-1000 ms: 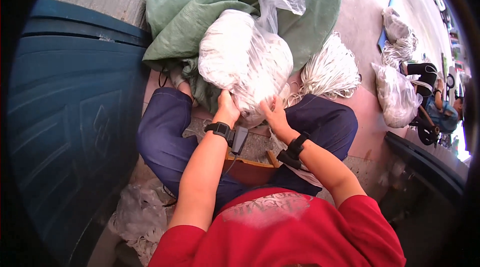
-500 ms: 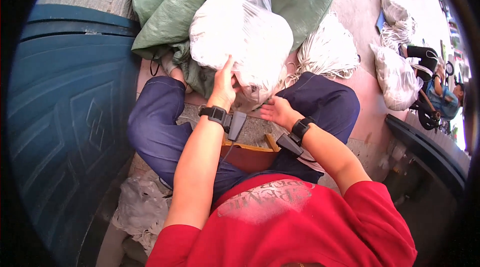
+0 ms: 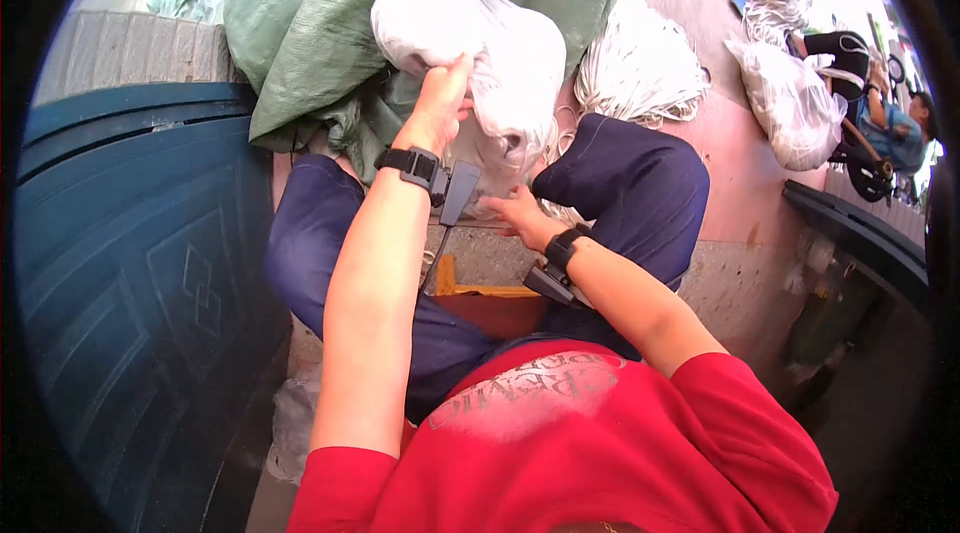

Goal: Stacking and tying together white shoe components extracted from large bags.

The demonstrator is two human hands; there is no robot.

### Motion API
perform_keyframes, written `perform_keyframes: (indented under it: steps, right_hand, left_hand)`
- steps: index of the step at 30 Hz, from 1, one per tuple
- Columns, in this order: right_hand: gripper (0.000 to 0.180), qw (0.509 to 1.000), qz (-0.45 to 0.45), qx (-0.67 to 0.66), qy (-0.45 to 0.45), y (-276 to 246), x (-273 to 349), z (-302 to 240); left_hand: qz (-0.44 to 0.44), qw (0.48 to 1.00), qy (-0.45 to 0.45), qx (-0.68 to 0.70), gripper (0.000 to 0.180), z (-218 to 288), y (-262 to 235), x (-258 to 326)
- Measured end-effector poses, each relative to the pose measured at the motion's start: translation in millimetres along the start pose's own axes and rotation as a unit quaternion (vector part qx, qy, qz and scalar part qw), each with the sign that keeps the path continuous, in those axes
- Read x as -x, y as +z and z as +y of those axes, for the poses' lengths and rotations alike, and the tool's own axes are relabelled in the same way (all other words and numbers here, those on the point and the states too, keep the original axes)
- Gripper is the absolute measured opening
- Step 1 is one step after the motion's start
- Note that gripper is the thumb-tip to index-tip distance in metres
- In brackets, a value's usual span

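A bulging clear plastic bag (image 3: 525, 53) with white contents stands between my knees and leans on green woven sheeting. My left hand (image 3: 440, 105) pinches the bag's plastic on its near left side, thumb and fingers pressed together. Below the bag's lower end, my right hand (image 3: 522, 217) has its fingers apart, palm turned toward the bag. It grips nothing; whether its fingertips touch the loose plastic I cannot tell. Each of my wrists carries a black strap with a small grey device.
Green woven sheeting (image 3: 310, 23) is heaped behind the bag. A bundle of white cords (image 3: 640, 63) lies right of it. Another filled plastic bag (image 3: 790, 108) stands farther right, near a seated person (image 3: 895, 123). A blue panelled door (image 3: 140, 263) borders my left side.
My left hand has moved up and grips the plastic, bunching and denting the bag's near side. My right hand has shifted left, under the bag. The whole view has turned slightly.
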State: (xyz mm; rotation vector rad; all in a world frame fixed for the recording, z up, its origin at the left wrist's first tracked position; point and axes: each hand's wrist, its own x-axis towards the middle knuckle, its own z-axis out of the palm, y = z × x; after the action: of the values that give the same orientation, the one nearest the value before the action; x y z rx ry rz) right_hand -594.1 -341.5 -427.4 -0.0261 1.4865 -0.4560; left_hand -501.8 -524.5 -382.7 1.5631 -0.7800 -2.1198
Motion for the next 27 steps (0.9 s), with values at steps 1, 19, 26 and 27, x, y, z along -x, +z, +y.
perform_keyframes:
  steps: [1,19,26,27]
  right_hand:
    - [0.072,0.991,0.071,0.094,-0.069,-3.1,-10.4,6.0]
    - [0.031,0.994,0.022,0.074,0.073,-3.9,-14.7,36.5]
    - [0.052,0.974,0.031,0.223,0.039,-0.1,-11.5,22.3]
    - [0.058,0.945,0.048,0.322,-0.022,5.5,-6.1,9.1]
  left_hand:
    - [-0.017,1.0,-0.015,-0.006,0.064,3.9,9.5,-5.4]
    - [0.005,0.998,-0.065,-0.013,0.079,26.0,18.3,-2.9]
    - [-0.025,0.996,-0.056,-0.072,0.08,38.1,24.4,-3.5]
    - [0.014,0.996,-0.065,-0.06,0.064,38.9,25.6,-1.2]
